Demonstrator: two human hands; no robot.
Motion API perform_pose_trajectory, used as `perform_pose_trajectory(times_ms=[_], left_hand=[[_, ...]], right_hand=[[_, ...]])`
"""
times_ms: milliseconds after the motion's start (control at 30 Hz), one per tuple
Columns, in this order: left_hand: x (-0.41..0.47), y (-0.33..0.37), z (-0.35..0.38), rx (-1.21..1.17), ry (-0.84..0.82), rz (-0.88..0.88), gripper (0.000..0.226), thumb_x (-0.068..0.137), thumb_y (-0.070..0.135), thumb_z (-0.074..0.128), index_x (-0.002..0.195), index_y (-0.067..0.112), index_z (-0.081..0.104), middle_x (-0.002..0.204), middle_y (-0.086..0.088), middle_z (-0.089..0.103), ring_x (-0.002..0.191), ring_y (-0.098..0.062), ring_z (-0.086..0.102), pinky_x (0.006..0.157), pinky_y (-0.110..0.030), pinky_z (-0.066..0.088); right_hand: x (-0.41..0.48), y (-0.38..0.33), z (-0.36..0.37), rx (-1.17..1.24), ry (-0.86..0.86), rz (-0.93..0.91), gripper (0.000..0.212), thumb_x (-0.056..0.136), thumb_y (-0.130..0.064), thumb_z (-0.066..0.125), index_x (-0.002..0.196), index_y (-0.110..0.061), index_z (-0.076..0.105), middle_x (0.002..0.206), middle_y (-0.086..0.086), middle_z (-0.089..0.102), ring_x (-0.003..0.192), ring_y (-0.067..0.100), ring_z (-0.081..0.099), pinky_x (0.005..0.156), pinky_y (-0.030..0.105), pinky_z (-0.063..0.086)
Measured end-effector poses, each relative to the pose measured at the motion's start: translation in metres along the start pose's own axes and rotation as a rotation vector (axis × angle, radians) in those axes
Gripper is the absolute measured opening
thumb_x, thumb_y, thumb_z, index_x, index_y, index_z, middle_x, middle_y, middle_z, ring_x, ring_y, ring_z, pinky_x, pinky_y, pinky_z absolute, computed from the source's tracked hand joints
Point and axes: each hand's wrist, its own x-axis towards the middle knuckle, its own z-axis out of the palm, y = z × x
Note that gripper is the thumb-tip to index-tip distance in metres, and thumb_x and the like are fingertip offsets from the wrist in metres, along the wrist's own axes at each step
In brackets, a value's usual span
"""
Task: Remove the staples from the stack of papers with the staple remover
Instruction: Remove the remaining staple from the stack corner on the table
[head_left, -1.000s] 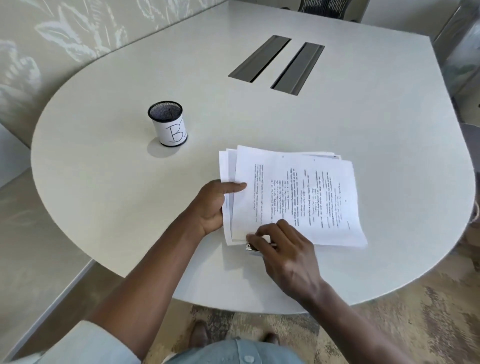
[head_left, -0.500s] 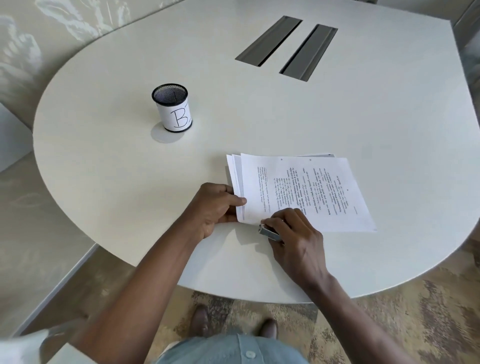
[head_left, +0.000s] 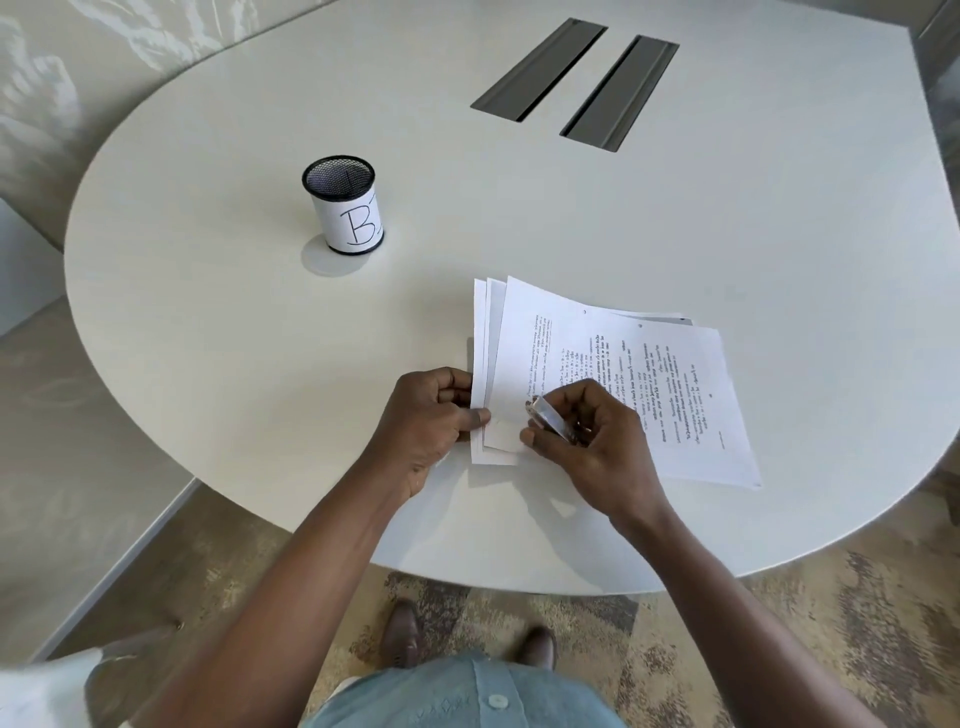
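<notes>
Metal glints in my right hand (head_left: 587, 436): the staple remover (head_left: 550, 422), gripped between thumb and curled fingers, its nose aimed at the near-left corner of the stack of papers (head_left: 597, 384). Fingers closed round the tool; whether its claws are spread or pinched I cannot tell. Left hand (head_left: 431, 415) pinches the near-left edge of the stack, thumb on top, other fingers hidden, holding the sheets down and slightly fanned.

Step in hand, as I judge it: lining the tool up on a staple at that corner. No staple visible there; too small or covered by the hands. Two small dark marks sit along the far edge of the top sheet, possibly staples or punch holes, cannot say which.

Next move likely calls for sliding the claws under the staple's crown while the left hand keeps the sheets flat, then squeezing and lifting straight up. Risk of tearing the corner if the pull is skewed.

Further out on the table (head_left: 260, 364), well apart from the papers: a mesh pen cup (head_left: 345, 205) with a white label marked "B". Nothing visible inside it, though the dark mesh hides its bottom. Beyond, two grey slots (head_left: 576, 83) in the tabletop.
</notes>
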Motion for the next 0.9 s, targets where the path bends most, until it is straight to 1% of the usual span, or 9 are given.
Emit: perform_pose_trajectory(times_ms=[100, 200, 333, 467, 567, 667, 733, 800, 900], left_hand=[[-0.003, -0.001, 0.004, 0.008, 0.036, 0.003, 0.029, 0.087, -0.019, 0.074, 0.107, 0.001, 0.080, 0.100, -0.017, 0.086, 0.086, -0.029, 0.081, 0.087, -0.043, 0.070], [-0.007, 0.001, 0.009, 0.027, 0.071, 0.012, 0.028, 0.087, -0.016, 0.076, 0.107, 0.002, 0.081, 0.099, -0.015, 0.086, 0.090, -0.034, 0.084, 0.093, -0.051, 0.068], [-0.013, 0.005, 0.013, -0.010, 0.116, -0.019, 0.026, 0.084, -0.012, 0.083, 0.106, 0.002, 0.082, 0.099, -0.015, 0.087, 0.096, -0.038, 0.084, 0.096, -0.053, 0.068], [-0.016, 0.005, 0.014, -0.057, 0.130, -0.059, 0.027, 0.075, 0.002, 0.093, 0.101, 0.001, 0.084, 0.100, -0.018, 0.086, 0.099, -0.040, 0.083, 0.100, -0.050, 0.066], [-0.021, 0.006, 0.013, -0.057, 0.097, -0.074, 0.011, 0.084, 0.003, 0.089, 0.094, -0.002, 0.084, 0.087, -0.011, 0.084, 0.076, -0.024, 0.076, 0.085, -0.036, 0.064], [-0.026, 0.003, 0.014, -0.029, 0.070, -0.081, 0.005, 0.089, 0.003, 0.085, 0.090, -0.002, 0.084, 0.078, -0.006, 0.080, 0.066, -0.016, 0.074, 0.071, -0.031, 0.067], [-0.029, 0.002, 0.014, -0.028, 0.073, -0.075, 0.011, 0.091, 0.000, 0.083, 0.081, 0.004, 0.084, 0.075, -0.003, 0.081, 0.065, -0.015, 0.076, 0.066, -0.032, 0.069], [-0.031, 0.001, 0.015, -0.023, 0.079, -0.072, 0.015, 0.091, 0.002, 0.083, 0.078, 0.009, 0.084, 0.079, -0.006, 0.083, 0.071, -0.019, 0.078, 0.071, -0.038, 0.070], [-0.034, 0.000, 0.016, -0.014, 0.090, -0.050, 0.007, 0.092, 0.010, 0.084, 0.085, 0.009, 0.086, 0.095, -0.018, 0.085, 0.085, -0.033, 0.080, 0.089, -0.054, 0.068]], right_hand=[[0.005, -0.002, 0.001, -0.039, -0.002, 0.025, 0.023, 0.085, -0.005, 0.090, 0.092, -0.020, 0.074, 0.081, -0.012, 0.076, 0.068, 0.006, 0.060, 0.064, 0.019, 0.048], [0.007, -0.002, 0.003, -0.097, -0.024, 0.017, 0.022, 0.085, -0.012, 0.092, 0.089, -0.025, 0.075, 0.077, -0.020, 0.072, 0.068, 0.007, 0.058, 0.064, 0.020, 0.048], [0.005, 0.003, 0.007, -0.098, -0.003, 0.004, 0.019, 0.084, -0.015, 0.093, 0.092, -0.025, 0.079, 0.086, -0.009, 0.079, 0.075, 0.017, 0.070, 0.071, 0.033, 0.057], [0.001, 0.006, 0.008, -0.003, 0.017, 0.017, 0.016, 0.087, -0.013, 0.092, 0.094, -0.021, 0.080, 0.081, -0.008, 0.079, 0.071, 0.010, 0.070, 0.068, 0.029, 0.056], [0.002, 0.006, 0.006, 0.054, 0.030, 0.023, 0.016, 0.087, -0.009, 0.090, 0.094, -0.020, 0.082, 0.084, -0.004, 0.081, 0.072, 0.013, 0.070, 0.070, 0.036, 0.057], [0.001, 0.004, 0.004, 0.098, 0.034, 0.025, 0.020, 0.087, -0.004, 0.088, 0.091, -0.023, 0.082, 0.087, 0.002, 0.082, 0.074, 0.017, 0.069, 0.071, 0.041, 0.057], [0.001, 0.004, 0.003, 0.110, 0.035, 0.023, 0.022, 0.088, -0.003, 0.087, 0.090, -0.024, 0.082, 0.087, 0.005, 0.081, 0.074, 0.019, 0.068, 0.070, 0.041, 0.056], [0.000, 0.004, 0.002, 0.099, 0.019, 0.011, 0.019, 0.089, -0.003, 0.087, 0.092, -0.022, 0.082, 0.084, 0.002, 0.081, 0.071, 0.018, 0.068, 0.068, 0.036, 0.056], [-0.004, 0.005, 0.002, 0.024, -0.022, -0.048, 0.018, 0.090, -0.005, 0.087, 0.099, -0.019, 0.082, 0.088, -0.004, 0.081, 0.074, 0.013, 0.072, 0.070, 0.027, 0.057]])
